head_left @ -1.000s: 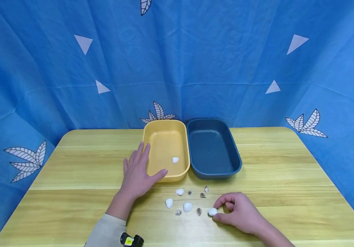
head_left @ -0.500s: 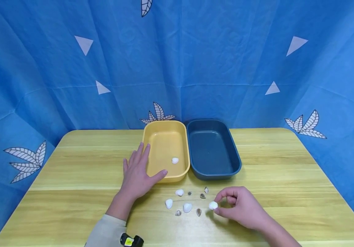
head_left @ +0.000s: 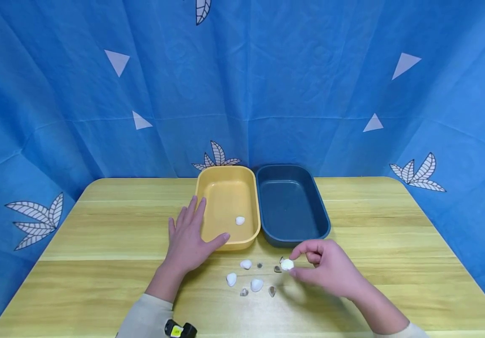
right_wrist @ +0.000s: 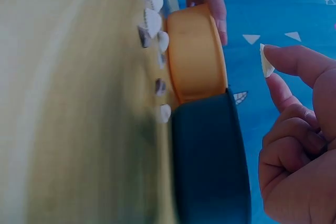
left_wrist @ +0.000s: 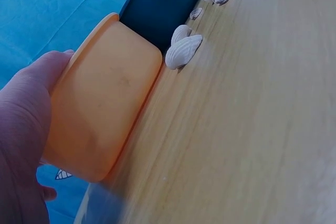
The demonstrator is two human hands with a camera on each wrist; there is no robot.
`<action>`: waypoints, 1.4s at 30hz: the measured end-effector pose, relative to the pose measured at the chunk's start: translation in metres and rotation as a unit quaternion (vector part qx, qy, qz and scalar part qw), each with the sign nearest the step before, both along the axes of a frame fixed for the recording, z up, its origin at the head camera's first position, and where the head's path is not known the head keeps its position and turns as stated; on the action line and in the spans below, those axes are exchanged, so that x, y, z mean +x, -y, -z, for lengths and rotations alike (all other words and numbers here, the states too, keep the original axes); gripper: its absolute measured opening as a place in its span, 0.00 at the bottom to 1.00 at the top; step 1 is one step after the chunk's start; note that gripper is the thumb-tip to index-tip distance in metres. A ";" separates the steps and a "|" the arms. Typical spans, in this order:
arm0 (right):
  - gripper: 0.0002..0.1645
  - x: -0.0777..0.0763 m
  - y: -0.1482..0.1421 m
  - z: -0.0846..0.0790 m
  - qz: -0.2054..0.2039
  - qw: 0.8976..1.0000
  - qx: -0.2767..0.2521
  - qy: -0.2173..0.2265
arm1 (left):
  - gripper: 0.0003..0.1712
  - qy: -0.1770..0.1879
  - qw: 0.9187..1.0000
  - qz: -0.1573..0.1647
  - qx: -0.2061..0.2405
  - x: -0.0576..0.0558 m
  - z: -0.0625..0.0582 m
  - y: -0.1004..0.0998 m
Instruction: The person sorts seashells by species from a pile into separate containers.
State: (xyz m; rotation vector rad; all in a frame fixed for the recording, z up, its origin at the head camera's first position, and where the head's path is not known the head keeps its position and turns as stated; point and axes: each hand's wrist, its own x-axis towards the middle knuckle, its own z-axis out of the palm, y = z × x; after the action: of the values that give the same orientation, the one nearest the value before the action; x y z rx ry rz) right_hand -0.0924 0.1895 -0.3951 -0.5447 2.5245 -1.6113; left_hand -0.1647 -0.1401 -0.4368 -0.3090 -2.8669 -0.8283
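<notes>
Between thumb and index finger, my right hand (head_left: 327, 270) pinches a white seashell (head_left: 287, 265), raised over the table. Edge-on, the same seashell (right_wrist: 266, 62) appears thin in the right wrist view. My left hand (head_left: 189, 241) rests at the near left corner of the yellow tray (head_left: 257, 206), fingers spread and straight along its left side, thumb on the near rim. Inside that tray lies one white shell (head_left: 240, 220). In front, white shells (head_left: 257, 285) and small brown shells (head_left: 272, 291) lie scattered on the wood.
A dark blue tray (head_left: 295, 243) stands against the yellow one's right side, with no shells in it. Both sit on the wooden table (head_left: 394, 244) near its back edge. Behind hangs a blue patterned curtain (head_left: 293, 84).
My right hand has lifted the white seashell off the table and moved it away from me, towards the blue tray. The left hand stays in place.
</notes>
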 end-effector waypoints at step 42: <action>0.10 -0.112 0.061 -0.030 0.071 0.997 0.011 0.012 | 0.63 0.005 1.000 0.000 0.001 -0.001 -0.001 -0.001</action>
State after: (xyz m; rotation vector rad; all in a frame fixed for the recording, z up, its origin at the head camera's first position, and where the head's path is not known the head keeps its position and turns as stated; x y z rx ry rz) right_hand -0.2048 0.1287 -0.3653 -0.3468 2.6136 -1.6223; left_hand -0.1655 -0.1390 -0.4360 -0.3060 -2.8747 -0.8348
